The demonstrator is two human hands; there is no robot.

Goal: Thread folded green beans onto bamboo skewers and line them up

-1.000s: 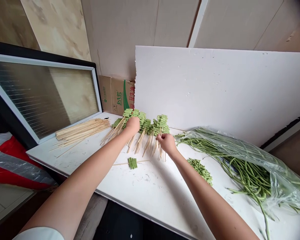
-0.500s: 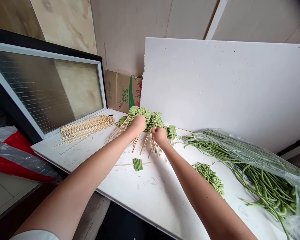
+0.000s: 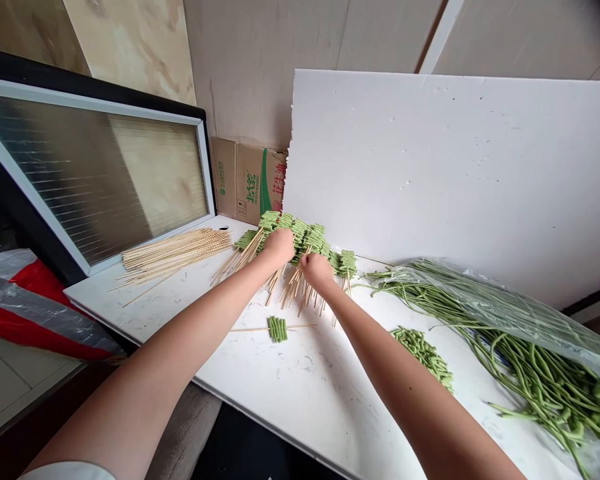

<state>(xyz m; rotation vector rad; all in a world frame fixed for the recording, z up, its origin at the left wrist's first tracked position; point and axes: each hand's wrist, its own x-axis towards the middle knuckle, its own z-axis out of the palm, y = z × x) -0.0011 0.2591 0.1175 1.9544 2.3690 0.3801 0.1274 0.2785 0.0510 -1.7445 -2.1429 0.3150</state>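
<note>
A pile of green bean skewers lies at the back of the white table, cut bean pieces at the far end and bare sticks toward me. My left hand is closed at the middle of the pile, around sticks; its fingertips are hidden from me. Just to its right, my right hand is closed on skewer sticks, whose ends show by the thumb. In front of both hands, a single skewer of short bean pieces lies flat, its stick running left to right.
Loose bamboo sticks lie at the left. To the right are a heap of cut bean pieces and long beans in a clear plastic bag. A cardboard box, a framed glass panel and a white board stand behind.
My right hand has shifted very slightly left, closer to my left hand. The whole view has moved a little; both hands stay closed at the skewer pile.
</note>
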